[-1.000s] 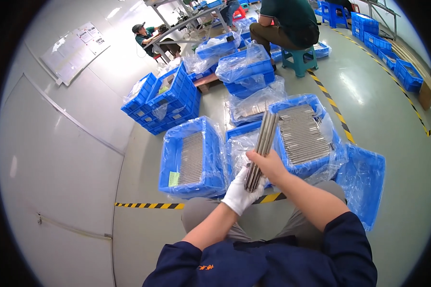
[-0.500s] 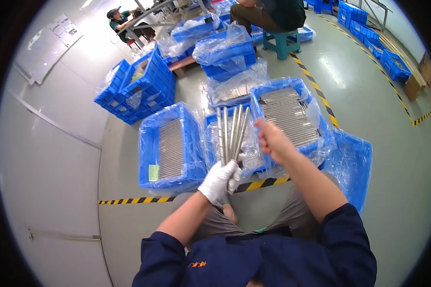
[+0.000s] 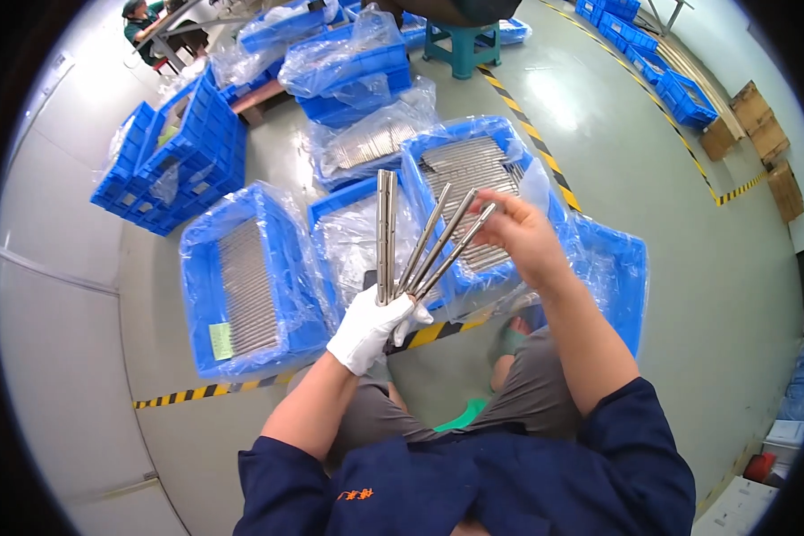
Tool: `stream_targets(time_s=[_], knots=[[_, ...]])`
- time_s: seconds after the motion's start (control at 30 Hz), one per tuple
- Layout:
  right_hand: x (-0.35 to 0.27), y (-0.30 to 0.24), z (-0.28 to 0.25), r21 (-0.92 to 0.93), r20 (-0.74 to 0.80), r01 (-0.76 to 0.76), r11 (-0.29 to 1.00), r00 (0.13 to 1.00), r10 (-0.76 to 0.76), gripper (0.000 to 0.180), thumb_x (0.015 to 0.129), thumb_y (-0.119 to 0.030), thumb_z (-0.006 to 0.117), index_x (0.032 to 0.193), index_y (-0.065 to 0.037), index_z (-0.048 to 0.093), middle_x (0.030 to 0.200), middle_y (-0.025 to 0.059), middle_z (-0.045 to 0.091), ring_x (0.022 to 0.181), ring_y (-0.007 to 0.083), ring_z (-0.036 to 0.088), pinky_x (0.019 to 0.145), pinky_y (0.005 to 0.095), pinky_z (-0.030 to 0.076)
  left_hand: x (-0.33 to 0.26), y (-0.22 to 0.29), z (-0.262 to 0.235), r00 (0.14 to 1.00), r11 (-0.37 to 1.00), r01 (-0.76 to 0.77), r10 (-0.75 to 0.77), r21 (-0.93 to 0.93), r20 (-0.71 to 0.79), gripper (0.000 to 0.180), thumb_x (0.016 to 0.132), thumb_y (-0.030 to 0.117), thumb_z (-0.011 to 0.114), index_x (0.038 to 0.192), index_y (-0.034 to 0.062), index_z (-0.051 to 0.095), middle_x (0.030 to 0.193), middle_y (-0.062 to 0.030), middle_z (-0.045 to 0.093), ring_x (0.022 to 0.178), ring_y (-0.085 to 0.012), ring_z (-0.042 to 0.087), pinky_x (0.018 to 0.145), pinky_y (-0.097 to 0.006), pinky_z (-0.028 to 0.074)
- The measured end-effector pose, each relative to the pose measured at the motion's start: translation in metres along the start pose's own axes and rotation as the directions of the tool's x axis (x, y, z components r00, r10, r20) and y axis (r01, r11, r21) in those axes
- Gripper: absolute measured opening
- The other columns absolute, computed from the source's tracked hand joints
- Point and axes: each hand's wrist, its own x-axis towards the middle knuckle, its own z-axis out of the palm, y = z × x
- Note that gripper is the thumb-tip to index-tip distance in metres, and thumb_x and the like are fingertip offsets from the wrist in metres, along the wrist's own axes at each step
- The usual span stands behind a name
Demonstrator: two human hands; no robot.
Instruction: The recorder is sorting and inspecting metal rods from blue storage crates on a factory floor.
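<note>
My left hand (image 3: 372, 327), in a white glove, grips the lower ends of several long metal rods (image 3: 410, 243) that fan upward. My bare right hand (image 3: 520, 235) touches the top end of the rightmost rod. Below the hands stand blue plastic-lined bins: a left bin (image 3: 196, 308) with a row of metal rods, a middle bin (image 3: 330, 207) lined with clear film, and a right bin (image 3: 509, 143) holding more rods.
An open blue bin (image 3: 623, 268) lies at my right knee. More blue crates (image 3: 174, 156) and wrapped bins (image 3: 348, 67) stand farther back, by a green stool (image 3: 463, 45). Another person (image 3: 147, 18) sits at the far left. Yellow-black floor tape (image 3: 205, 390) runs under the bins.
The rods went from one tight bundle to a spread fan. My right hand moved from the bundle's base up to the rod tips. The view tilted down and closer.
</note>
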Motion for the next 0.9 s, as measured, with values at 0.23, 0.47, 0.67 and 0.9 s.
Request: stream_targets(time_s=[0.23, 0.47, 0.67, 0.9], knots=[[0.005, -0.012, -0.002, 0.277, 0.106, -0.05, 0.96, 0.994, 0.022, 0.033, 0.089, -0.005, 0.037, 0.121, 0.002, 0.04, 0.109, 0.0132, 0.052, 0.101, 0.0229, 0.054, 0.085, 0.0325, 0.045, 0.01, -0.002, -0.009, 0.999, 0.996, 0.021, -0.018, -0.083, 0.033, 0.023, 0.079, 0.022, 0.06, 0.075, -0.0001, 0.058, 0.051, -0.0017, 0.049, 0.041, -0.0081, 0.041, 0.038, -0.021, 0.03], [-0.003, 0.001, 0.013, -0.323, -0.008, 0.292, 0.9, 0.95, -0.311, 0.028, 0.087, -0.003, 0.044, 0.115, 0.001, 0.049, 0.103, 0.0106, 0.057, 0.096, 0.0182, 0.057, 0.081, 0.0251, 0.043, 0.002, -0.003, -0.012, 0.998, 0.994, 0.052, -0.047, -0.1, 0.049, 0.024, 0.078, 0.024, 0.06, 0.073, 0.0005, 0.059, 0.055, -0.0031, 0.052, 0.043, -0.0075, 0.042, 0.04, -0.021, 0.031], [-0.009, 0.011, 0.028, -0.54, 0.011, 0.401, 0.74, 0.882, -0.47, 0.028, 0.085, -0.001, 0.047, 0.113, 0.0, 0.051, 0.1, 0.0109, 0.058, 0.092, 0.0164, 0.059, 0.077, 0.0233, 0.044, -0.008, -0.009, -0.017, 0.999, 0.997, 0.023, -0.019, -0.079, 0.042, 0.025, 0.077, 0.027, 0.061, 0.071, 0.0029, 0.058, 0.06, -0.0052, 0.056, 0.044, -0.0069, 0.042, 0.04, -0.02, 0.03], [-0.014, -0.005, 0.01, -0.405, 0.119, 0.183, 0.896, 0.982, -0.147, 0.032, 0.082, 0.004, 0.049, 0.114, 0.0, 0.051, 0.104, 0.0086, 0.058, 0.097, 0.0134, 0.055, 0.079, 0.0233, 0.044, -0.011, 0.002, -0.036, 0.994, 0.996, 0.077, -0.08, 0.036, 0.077, 0.017, 0.077, 0.018, 0.054, 0.075, 0.0015, 0.056, 0.064, -0.0078, 0.06, 0.041, -0.0079, 0.042, 0.04, -0.021, 0.032]])
